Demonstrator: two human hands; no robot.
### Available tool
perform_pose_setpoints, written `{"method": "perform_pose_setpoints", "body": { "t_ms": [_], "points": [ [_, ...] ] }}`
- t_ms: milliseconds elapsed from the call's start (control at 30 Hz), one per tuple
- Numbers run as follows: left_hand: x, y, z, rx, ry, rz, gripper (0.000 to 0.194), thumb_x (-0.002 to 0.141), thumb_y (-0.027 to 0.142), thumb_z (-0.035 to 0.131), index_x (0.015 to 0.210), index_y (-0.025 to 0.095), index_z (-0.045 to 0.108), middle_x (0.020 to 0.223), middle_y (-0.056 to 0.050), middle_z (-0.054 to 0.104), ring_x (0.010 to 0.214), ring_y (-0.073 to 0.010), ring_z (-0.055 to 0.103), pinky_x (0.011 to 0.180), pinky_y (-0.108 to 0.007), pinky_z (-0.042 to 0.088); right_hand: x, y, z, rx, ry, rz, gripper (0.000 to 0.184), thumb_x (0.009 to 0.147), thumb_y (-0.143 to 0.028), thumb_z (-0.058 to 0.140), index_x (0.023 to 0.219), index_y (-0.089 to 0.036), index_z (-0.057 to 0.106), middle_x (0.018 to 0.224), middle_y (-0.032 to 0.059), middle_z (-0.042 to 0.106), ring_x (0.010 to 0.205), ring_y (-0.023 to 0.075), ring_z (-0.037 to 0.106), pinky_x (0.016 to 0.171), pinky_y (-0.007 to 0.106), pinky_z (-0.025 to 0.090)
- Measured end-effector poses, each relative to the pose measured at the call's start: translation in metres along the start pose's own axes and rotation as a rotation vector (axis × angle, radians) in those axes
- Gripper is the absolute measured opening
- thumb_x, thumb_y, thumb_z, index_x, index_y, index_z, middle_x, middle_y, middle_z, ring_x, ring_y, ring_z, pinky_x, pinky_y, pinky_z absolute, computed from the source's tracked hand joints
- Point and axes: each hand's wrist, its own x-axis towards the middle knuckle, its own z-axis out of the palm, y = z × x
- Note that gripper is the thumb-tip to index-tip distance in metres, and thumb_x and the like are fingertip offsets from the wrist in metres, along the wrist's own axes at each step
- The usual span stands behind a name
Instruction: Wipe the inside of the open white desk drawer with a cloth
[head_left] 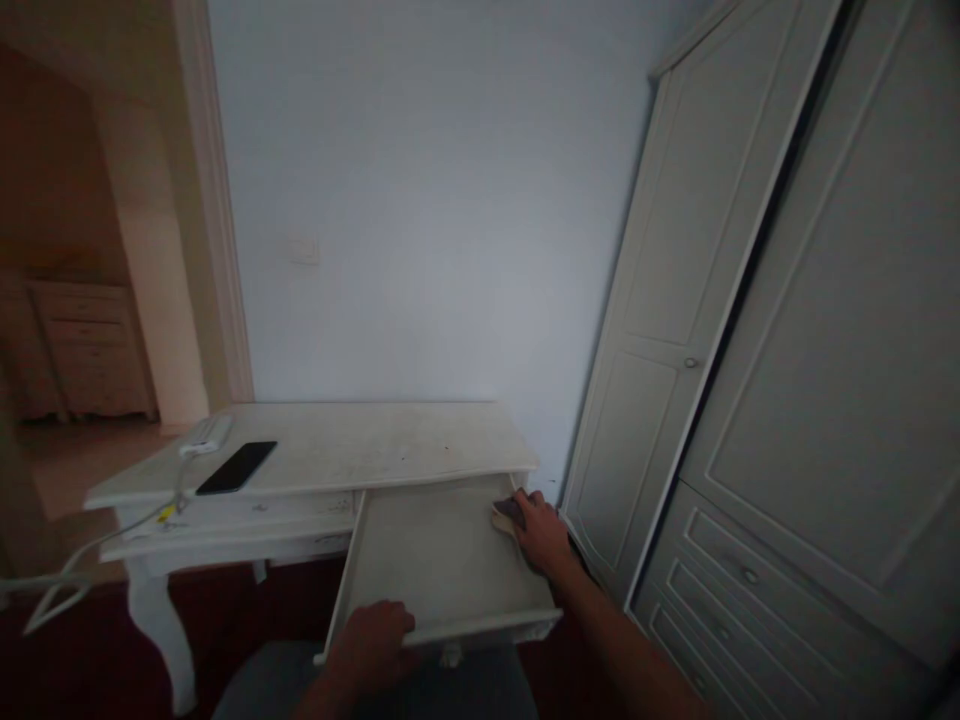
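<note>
A white desk stands against the wall with its right drawer pulled out. My left hand is closed over the drawer's front edge. My right hand reaches into the drawer's far right corner and presses a small dark cloth or sponge against the drawer floor. Its fingers curl over that pad. The drawer shows nothing else inside.
A black phone and a white power strip with a trailing cable lie on the desk's left end. A tall white wardrobe stands close on the right. An open doorway is at the left.
</note>
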Motion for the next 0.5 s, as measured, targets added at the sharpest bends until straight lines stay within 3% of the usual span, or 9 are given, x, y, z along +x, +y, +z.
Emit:
{"method": "perform_pose_setpoints", "body": {
  "t_ms": [300,500],
  "points": [
    [-0.005,0.006,-0.011,-0.013,-0.018,-0.016,0.043,0.086,0.049,0.06,0.119,0.024,0.074,0.125,-0.011,0.075,0.122,-0.0337,0.067,0.103,-0.048,0.05,0.041,-0.001,-0.001,0.052,-0.022,0.011,0.043,0.101,-0.028,0.055,0.144,-0.029,0.058,0.14,0.0115,0.056,0.118,0.0277,0.063,0.092,0.035,0.048],
    [-0.004,0.003,-0.005,-0.017,0.011,0.0,0.043,0.087,0.052,0.058,0.116,0.024,0.075,0.121,-0.011,0.076,0.118,-0.0338,0.069,0.1,-0.047,0.051,0.006,0.021,0.003,0.099,-0.06,-0.024,0.05,0.1,-0.034,0.054,0.15,-0.025,0.055,0.132,0.0116,0.061,0.114,0.0258,0.066,0.092,0.032,0.048]
  ]
}}
